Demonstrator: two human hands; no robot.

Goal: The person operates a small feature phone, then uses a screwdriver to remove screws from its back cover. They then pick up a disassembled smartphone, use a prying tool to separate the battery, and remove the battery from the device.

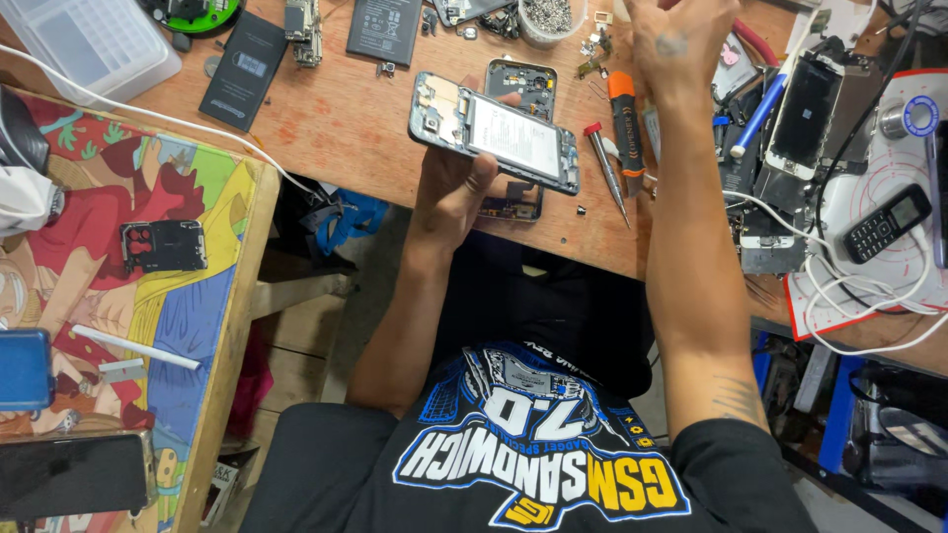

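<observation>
Left hand [456, 183] is gripping an opened phone [497, 131] from underneath, back cover off, holding it tilted above the wooden bench [346, 128] so the exposed interior is facing up toward the camera; a white rectangular label is covering its battery. Right hand [681, 35] is reaching out past the phone toward the far bench edge, fingers running out of frame, so I cannot tell whether it is grasping anything. A dark rear cover [520, 87] is lying on the bench just beyond the phone. An orange-handled screwdriver [626, 118] and a red-tipped driver [607, 168] are sitting just right of the phone, within easy reach. Two loose black batteries [245, 69] [384, 30], each carrying small pale labels, are lying flat to the far left. A clear cup of screws [549, 18] is standing at the far edge, keeping small parts contained. Further right, a stripped phone [808, 109] and a black keypad phone [887, 223] are resting among white cables. On the left, a colourful cartoon-print mat [118, 276] is holding a black camera frame [163, 246].
</observation>
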